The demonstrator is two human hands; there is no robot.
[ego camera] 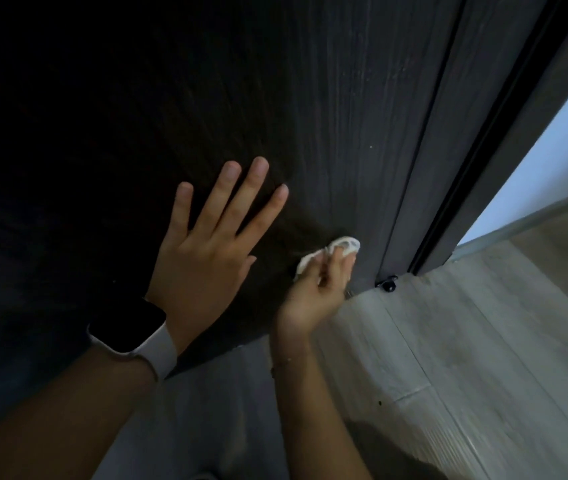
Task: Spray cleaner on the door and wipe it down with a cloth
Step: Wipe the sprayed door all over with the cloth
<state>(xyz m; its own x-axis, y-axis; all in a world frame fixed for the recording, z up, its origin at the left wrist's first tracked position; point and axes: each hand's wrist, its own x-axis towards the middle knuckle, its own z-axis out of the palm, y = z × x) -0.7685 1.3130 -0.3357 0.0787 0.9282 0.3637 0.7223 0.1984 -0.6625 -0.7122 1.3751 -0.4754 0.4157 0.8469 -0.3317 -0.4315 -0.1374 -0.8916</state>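
A dark wood-grain door (310, 98) fills most of the view, seen from above down to its bottom edge. My left hand (206, 251) lies flat on it with fingers spread, a watch with a white strap on the wrist. Lower and to the right, my right hand (320, 289) holds a small white cloth (341, 245) against the door near its bottom right corner, fingers curled round it. No spray bottle is in view.
The dark door frame (483, 168) runs along the door's right edge, with a small black door stop (388, 285) at its foot. Pale wood-look flooring (466, 358) spreads to the right and below. A light wall (559, 150) with a skirting board lies beyond the frame.
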